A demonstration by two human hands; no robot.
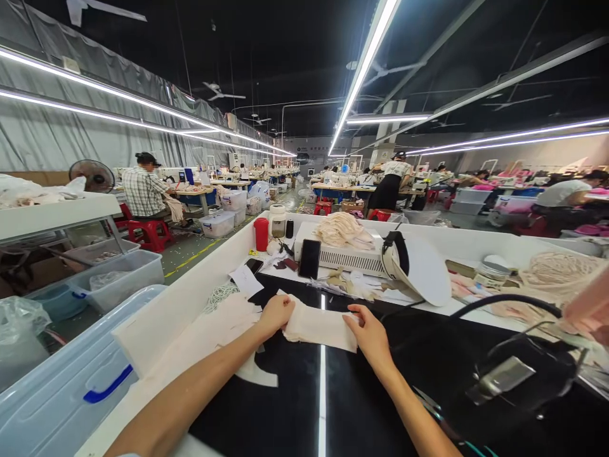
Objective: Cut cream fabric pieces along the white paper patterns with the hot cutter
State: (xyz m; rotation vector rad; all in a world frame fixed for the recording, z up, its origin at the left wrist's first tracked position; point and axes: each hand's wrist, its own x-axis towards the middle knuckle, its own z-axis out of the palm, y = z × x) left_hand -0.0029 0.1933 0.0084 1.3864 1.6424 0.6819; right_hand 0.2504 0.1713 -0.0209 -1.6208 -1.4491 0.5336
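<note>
A flat stack of cream fabric pieces (pixel 321 327) lies over the glossy black tabletop (pixel 290 406), stretched between my two hands. My left hand (pixel 277 315) is closed on the stack's left end, thumb and fingers pinched together. At the opposite end, my right hand (pixel 370 336) grips the edge between thumb and forefinger. A pale curved cut piece (pixel 259 374) rests on the black surface below my left hand. More cream fabric pieces (pixel 209 336) are spread to the left, partly behind my left forearm.
A phone (pixel 309 259) leans against a white vented box (pixel 352 257) topped with a cream fabric pile (pixel 345 230). A red cup (pixel 261 235) and a white visor (pixel 419 270) stand nearby. Scissors (pixel 428 400) and a metal device (pixel 507 377) are at right. Other people sit farther off.
</note>
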